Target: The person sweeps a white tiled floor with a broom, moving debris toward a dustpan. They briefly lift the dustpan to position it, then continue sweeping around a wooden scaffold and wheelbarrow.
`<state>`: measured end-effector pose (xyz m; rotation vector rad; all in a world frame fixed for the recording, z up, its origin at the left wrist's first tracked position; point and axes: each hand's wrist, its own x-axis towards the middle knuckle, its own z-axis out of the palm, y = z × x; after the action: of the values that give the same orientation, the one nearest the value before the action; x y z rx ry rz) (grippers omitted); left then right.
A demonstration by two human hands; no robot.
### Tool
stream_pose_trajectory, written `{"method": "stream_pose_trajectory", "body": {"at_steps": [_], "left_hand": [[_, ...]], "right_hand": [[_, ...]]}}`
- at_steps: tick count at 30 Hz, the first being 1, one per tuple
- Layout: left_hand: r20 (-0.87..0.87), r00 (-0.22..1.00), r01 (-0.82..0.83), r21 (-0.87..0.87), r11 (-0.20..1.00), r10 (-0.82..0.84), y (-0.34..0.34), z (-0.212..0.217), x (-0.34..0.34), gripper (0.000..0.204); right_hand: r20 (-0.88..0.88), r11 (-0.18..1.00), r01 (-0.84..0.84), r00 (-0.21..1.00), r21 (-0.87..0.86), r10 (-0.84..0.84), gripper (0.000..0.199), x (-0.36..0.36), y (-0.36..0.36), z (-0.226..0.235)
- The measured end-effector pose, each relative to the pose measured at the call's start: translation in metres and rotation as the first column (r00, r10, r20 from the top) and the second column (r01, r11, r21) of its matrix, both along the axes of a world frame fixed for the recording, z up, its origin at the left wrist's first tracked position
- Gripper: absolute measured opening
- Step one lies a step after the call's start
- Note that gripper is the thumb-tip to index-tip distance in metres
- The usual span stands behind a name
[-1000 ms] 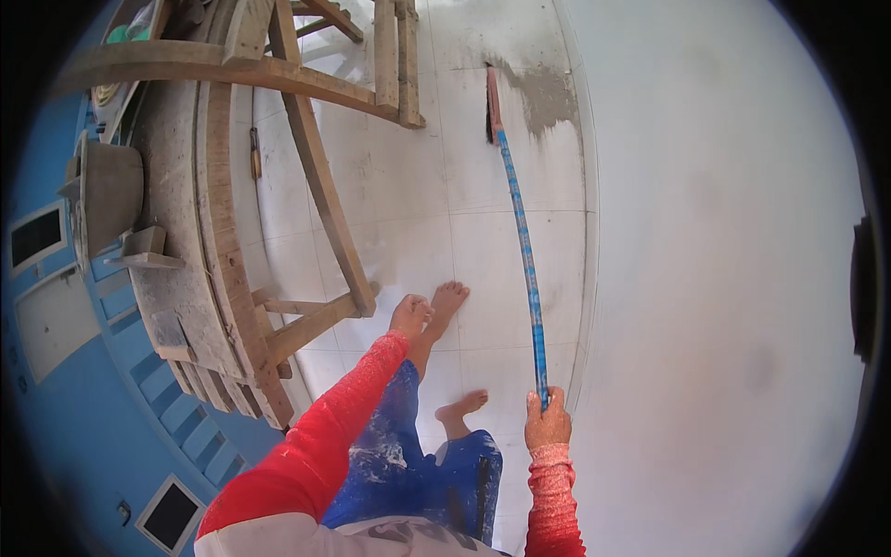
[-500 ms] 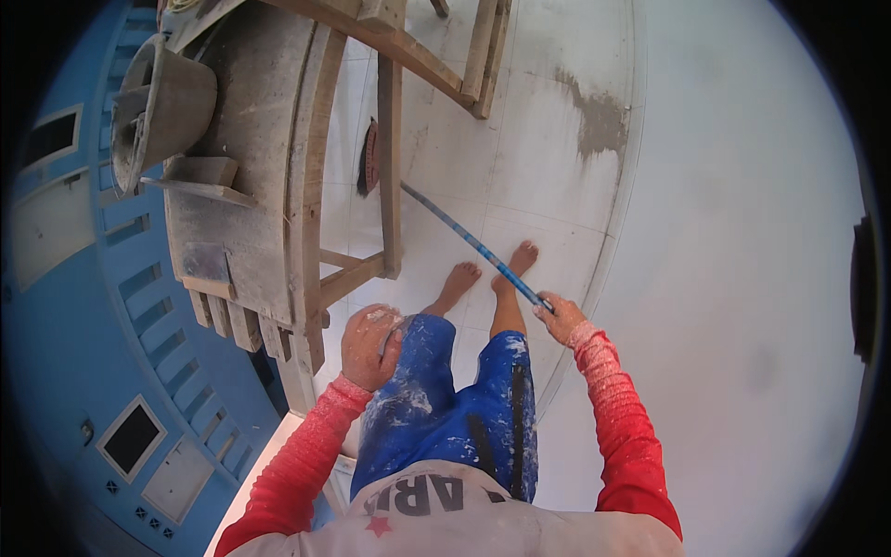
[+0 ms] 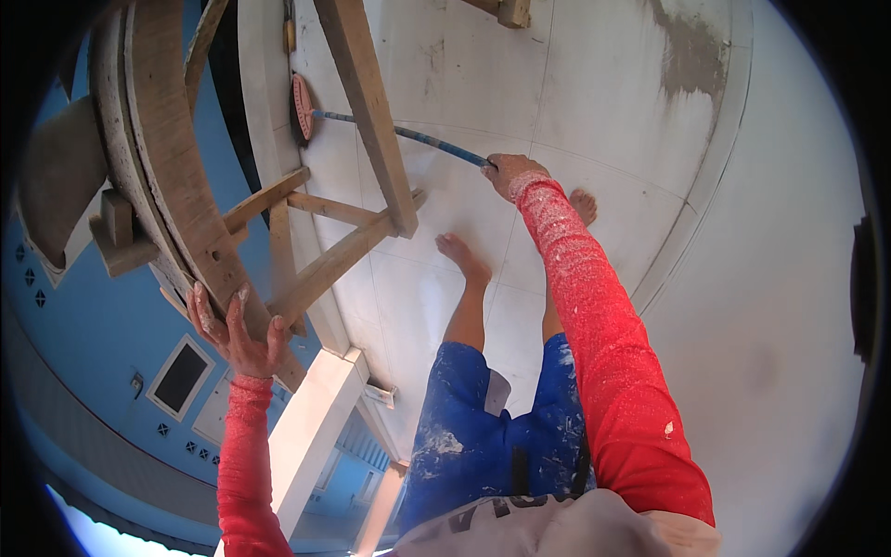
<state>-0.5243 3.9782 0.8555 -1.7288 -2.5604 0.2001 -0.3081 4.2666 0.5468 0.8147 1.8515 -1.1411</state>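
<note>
My right hand [image 3: 515, 174] is closed around the end of a broom's blue handle [image 3: 436, 143]. The handle runs away to the left, behind an upright wooden leg. The broom's pink head [image 3: 302, 104], with dark bristles, rests on the floor under the wooden workbench, next to a pale ledge. My left hand [image 3: 243, 345] lies against the near end of the workbench [image 3: 172, 148], fingers spread over its edge and thumb apart. White dust covers both red sleeves.
A wooden leg [image 3: 371, 121] and cross braces [image 3: 334, 265] stand between me and the broom head. A grey bucket [image 3: 60, 176] sits at far left on the bench. A white wall [image 3: 761, 306] rises at right. A grey stain [image 3: 691, 60] marks the tiled floor.
My left hand has moved left and onto the workbench's end. My right hand has reached forward and left with the broom, and its head now shows beyond the leg. The view has shifted.
</note>
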Motion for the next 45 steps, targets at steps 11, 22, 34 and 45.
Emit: {"method": "stream_pose_trajectory", "body": {"at_steps": [11,22,34,45], "left_hand": [[0.06,0.994,-0.092,0.033,0.995,0.09,0.0,0.017,0.014,0.041],[0.034,0.991,-0.132,0.03,0.991,0.131,0.0,0.008,0.018,0.041],[0.065,0.99,-0.124,0.016,0.992,0.122,-0.001,0.008,0.017,0.044],[0.095,0.987,-0.131,0.018,0.991,0.129,0.006,0.014,0.014,0.047]], "right_hand": [[0.286,0.846,-0.022,0.945,0.533,-0.156,0.038,0.266,0.129,0.427],[-0.308,0.966,0.202,0.94,0.162,-0.145,0.04,0.101,0.086,0.13],[0.233,0.901,-0.053,0.971,0.43,-0.054,0.049,0.156,0.083,0.164],[0.181,0.864,-0.315,0.948,0.392,0.263,0.036,0.162,0.08,0.309]]}}
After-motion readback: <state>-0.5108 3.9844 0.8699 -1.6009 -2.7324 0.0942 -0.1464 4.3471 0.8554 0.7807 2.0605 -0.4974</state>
